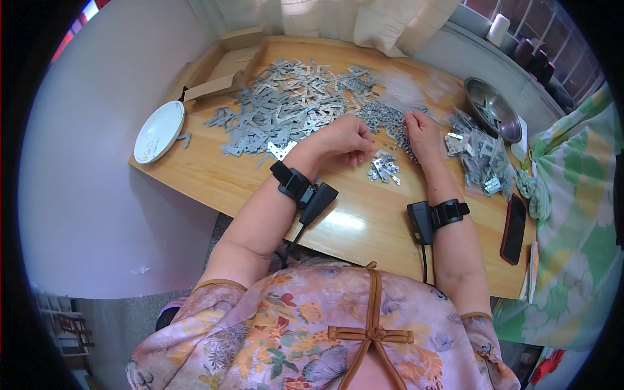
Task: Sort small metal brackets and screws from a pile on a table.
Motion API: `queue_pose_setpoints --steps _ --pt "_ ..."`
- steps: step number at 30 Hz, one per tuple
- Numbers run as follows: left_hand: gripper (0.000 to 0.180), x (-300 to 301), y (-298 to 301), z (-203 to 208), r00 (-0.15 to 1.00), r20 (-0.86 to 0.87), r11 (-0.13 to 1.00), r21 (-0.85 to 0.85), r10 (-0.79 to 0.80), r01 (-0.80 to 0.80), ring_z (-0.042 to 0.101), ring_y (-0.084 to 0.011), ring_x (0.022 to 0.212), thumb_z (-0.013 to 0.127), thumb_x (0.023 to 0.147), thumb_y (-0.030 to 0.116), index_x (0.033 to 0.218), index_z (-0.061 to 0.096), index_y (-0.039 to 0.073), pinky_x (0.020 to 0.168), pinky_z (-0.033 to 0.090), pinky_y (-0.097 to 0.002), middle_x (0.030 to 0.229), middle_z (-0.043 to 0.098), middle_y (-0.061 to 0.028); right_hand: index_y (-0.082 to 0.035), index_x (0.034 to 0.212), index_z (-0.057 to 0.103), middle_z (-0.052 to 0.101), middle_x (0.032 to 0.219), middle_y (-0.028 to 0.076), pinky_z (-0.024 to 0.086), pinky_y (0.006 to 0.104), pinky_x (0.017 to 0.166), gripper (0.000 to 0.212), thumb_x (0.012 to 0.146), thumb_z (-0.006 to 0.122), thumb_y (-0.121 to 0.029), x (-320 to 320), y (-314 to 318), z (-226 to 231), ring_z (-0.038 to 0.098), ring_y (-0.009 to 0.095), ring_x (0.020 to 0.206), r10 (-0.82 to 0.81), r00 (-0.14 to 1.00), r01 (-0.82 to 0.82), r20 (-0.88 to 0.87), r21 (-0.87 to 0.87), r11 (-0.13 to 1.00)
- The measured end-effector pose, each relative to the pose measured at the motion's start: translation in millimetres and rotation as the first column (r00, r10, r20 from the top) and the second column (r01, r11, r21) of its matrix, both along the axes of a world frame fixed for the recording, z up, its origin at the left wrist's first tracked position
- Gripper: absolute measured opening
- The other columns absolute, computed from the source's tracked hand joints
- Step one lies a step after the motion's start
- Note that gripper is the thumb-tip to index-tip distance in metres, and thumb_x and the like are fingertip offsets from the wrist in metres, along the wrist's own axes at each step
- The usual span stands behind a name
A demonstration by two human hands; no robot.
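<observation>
My left hand [349,138] hovers over the table beside the heap of flat metal corner brackets [292,97], its fingers curled in. Whatever lies in those fingers is hidden. My right hand [424,135] rests at the right edge of a pile of small screws [382,117], its fingers pressed together; I cannot make out what they hold. Between the hands and a little nearer lies a small loose group of metal pieces [385,168]. Packed clear bags of brackets [481,156] lie just right of my right hand.
Clear plastic bags [403,88] lie behind the screws. A steel bowl [478,90] holding some brackets stands back right, and a phone [513,229] lies near the right edge. At left are a white plate [159,132] and an open cardboard box [211,88].
</observation>
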State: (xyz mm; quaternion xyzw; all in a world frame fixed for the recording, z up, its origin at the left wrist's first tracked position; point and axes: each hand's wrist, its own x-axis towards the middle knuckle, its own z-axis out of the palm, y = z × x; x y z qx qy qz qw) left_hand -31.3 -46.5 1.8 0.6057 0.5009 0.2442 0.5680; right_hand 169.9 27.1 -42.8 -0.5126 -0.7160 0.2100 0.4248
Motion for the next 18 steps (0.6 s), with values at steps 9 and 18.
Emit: queue_pose_setpoints --steps 9,18 --pt "0.008 -37 31 -15 0.944 -0.009 0.874 0.379 0.331 -0.303 0.059 -0.0118 0.053 0.067 0.069 0.007 0.074 0.064 0.002 0.052 0.047 -0.0252 0.064 0.063 -0.0071 -0.005 0.075 0.057 0.057 0.068 0.016 0.041 0.0373 0.058 0.030 0.083 0.050 -0.032 -2 1 -1 0.056 0.031 0.066 0.046 0.996 -0.043 0.074 -0.045 0.998" --pt "0.017 -67 32 0 0.742 -0.318 0.718 0.626 0.591 -0.304 0.061 -0.0236 0.079 0.067 0.066 0.019 0.080 0.067 0.011 0.071 0.048 -0.0349 0.081 0.065 -0.0078 -0.004 0.077 0.057 0.057 0.068 0.017 0.041 0.0371 0.057 0.028 0.083 0.051 -0.030 -5 -9 9 0.055 0.031 0.065 0.058 0.995 -0.059 0.084 0.013 0.998"
